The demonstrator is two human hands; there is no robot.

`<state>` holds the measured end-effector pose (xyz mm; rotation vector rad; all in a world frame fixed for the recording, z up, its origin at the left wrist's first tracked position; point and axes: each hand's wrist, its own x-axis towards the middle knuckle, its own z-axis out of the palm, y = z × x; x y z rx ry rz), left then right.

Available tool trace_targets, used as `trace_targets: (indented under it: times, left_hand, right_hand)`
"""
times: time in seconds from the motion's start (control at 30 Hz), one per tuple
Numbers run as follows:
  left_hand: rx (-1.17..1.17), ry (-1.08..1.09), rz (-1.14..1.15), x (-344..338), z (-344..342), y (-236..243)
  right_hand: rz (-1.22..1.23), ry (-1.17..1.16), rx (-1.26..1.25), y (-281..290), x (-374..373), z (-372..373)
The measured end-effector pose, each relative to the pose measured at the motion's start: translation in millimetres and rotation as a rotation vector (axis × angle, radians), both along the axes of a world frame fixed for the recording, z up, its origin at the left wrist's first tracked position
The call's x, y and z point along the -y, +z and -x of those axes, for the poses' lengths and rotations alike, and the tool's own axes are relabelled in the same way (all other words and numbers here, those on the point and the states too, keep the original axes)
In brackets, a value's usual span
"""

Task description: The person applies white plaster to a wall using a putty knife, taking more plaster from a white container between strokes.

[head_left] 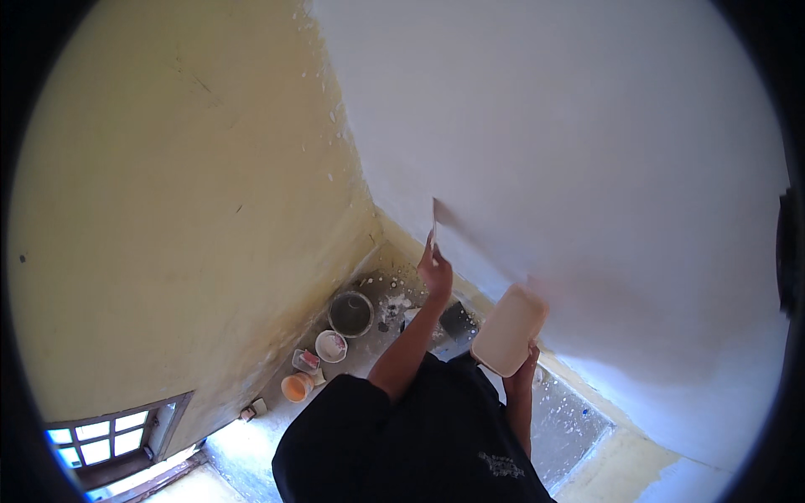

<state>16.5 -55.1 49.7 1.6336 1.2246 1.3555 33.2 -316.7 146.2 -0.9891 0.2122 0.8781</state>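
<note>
Yellow-painted wall (pixel 184 210): nine o'clock on my feed.
Smooth white wall (pixel 604 151): two o'clock.
Left hand (pixel 434 272): raised near centre, left forearm (pixel 409 348) slanting toward one, fingers closed on a thin flat blade (pixel 434 220), edge-on, pointing to twelve; whether it touches the wall, I can't tell.
Right hand (pixel 526 366): lower, at four o'clock, gripping a beige, round-cornered rectangular tray (pixel 510 331) by its lower right edge.
Grey speckled floor (pixel 562 419): I see a round dark-grey bucket (pixel 332 315) at seven.

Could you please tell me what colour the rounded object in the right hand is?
The rounded object is pale beige, seen in the head view.
</note>
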Motion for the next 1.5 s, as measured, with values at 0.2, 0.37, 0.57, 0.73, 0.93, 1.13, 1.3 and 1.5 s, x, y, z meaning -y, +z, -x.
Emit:
trace_targets:
  times: [0.2,0.37,0.57,0.73,0.93,1.13,1.3,1.5]
  left_hand:
    - [-0.057,0.248,0.381,-87,42,-75]
    - [-0.041,0.329,0.524,-180,39,-91]
    - [-0.040,0.248,0.408,-146,7,-39]
    - [0.097,0.191,0.139,-74,1,9]
    - [0.020,-0.018,0.271,13,-9,59]
    - [0.156,-0.001,0.098,13,21,61]
    - [0.003,0.120,0.200,-46,25,116]
    - [-0.049,0.116,-0.036,-33,-46,140]
  right_hand:
    - [0.073,0.134,0.118,3,0,-5]
    - [0.050,0.106,0.149,-5,2,-1]
    - [0.010,0.065,0.133,-5,14,4]
    - [0.004,0.038,0.094,-7,17,0]
    - [0.041,0.158,0.192,-21,29,-24]
    - [0.004,0.110,-0.003,-18,19,-29]
    - [-0.055,0.117,-0.011,-23,26,-33]
    - [-0.071,0.130,-0.023,-18,20,-28]
